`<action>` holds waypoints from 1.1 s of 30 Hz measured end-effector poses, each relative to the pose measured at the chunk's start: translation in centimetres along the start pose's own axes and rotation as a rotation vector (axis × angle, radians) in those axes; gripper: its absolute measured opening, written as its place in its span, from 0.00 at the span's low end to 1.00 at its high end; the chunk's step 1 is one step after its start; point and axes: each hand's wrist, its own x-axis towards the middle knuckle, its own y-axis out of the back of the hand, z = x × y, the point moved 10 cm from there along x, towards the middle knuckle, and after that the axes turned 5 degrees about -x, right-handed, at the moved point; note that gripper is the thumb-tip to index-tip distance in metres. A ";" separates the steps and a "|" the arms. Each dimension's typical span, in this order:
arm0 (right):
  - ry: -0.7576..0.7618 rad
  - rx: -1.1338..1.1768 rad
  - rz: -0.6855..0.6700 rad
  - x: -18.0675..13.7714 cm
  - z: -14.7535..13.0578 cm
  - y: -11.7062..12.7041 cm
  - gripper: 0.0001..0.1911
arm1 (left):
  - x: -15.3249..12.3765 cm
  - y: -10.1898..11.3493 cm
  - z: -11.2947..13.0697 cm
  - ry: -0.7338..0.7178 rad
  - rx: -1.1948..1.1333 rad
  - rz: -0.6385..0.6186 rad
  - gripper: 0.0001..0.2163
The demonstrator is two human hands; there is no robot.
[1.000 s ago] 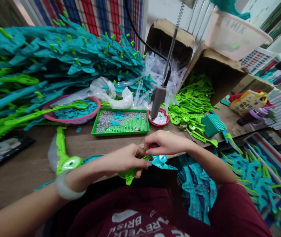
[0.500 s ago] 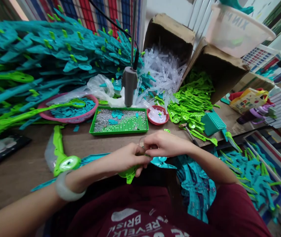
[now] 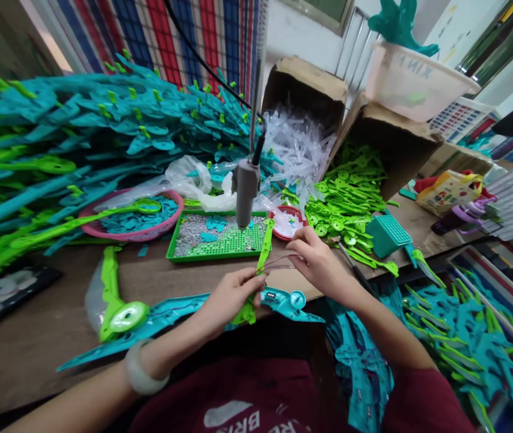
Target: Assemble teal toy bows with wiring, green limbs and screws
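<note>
My left hand [image 3: 237,296] is closed on a lime-green plastic part [image 3: 264,245], whose narrow arm points up past the fingers. Between my hands runs a thin dark wire [image 3: 283,260], pinched at its right end by my right hand [image 3: 313,255]. Beneath my hands a long teal plastic piece [image 3: 179,308] lies along the table edge, with a round boss at its right end. Joined to its left portion is a lime-green piece with a round hub [image 3: 127,317] and a clear blade [image 3: 96,294]. My fingers hide where the wire meets the green part.
An electric screwdriver [image 3: 246,189] hangs over a green tray [image 3: 213,258] of screws. Beside the tray stand a pink basket [image 3: 136,234] of teal bits and a small red basket [image 3: 288,209]. Piles of teal parts [image 3: 148,120] and green parts [image 3: 350,186] crowd the back; a teal box [image 3: 387,236] sits right.
My right hand has drawn away to the right from my left, stretching the wire between them. The green part's arm now stands upright in view. The whole view has shifted slightly.
</note>
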 end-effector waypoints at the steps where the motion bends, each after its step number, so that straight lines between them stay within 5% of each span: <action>1: -0.033 -0.014 0.013 -0.2 0.4 0.2 0.06 | -0.1 0.9 0.9 -0.097 0.137 0.072 0.17; 5: -0.134 0.143 -0.046 -0.7 0.7 0.2 0.06 | -1.4 3.0 3.6 -0.348 0.764 0.372 0.20; 8: -0.062 0.290 -0.119 -1.5 -1.5 -0.8 0.06 | -1.9 3.6 4.5 -0.401 0.816 0.458 0.20; 14: 0.266 0.124 -0.211 -4.9 -6.0 -3.8 0.11 | -2.2 3.7 5.5 -0.410 0.242 0.322 0.17; 19: 0.087 0.068 0.323 -3.4 -3.1 2.5 0.09 | -2.7 2.1 5.8 -0.406 0.197 0.242 0.19; 24: 0.289 0.103 0.115 -1.1 -4.9 1.6 0.05 | -3.2 1.0 6.4 -0.446 0.211 0.203 0.18; 33: 0.451 -0.312 0.099 -0.8 -6.2 1.5 0.13 | -3.8 -1.4 5.7 -0.343 0.216 0.017 0.18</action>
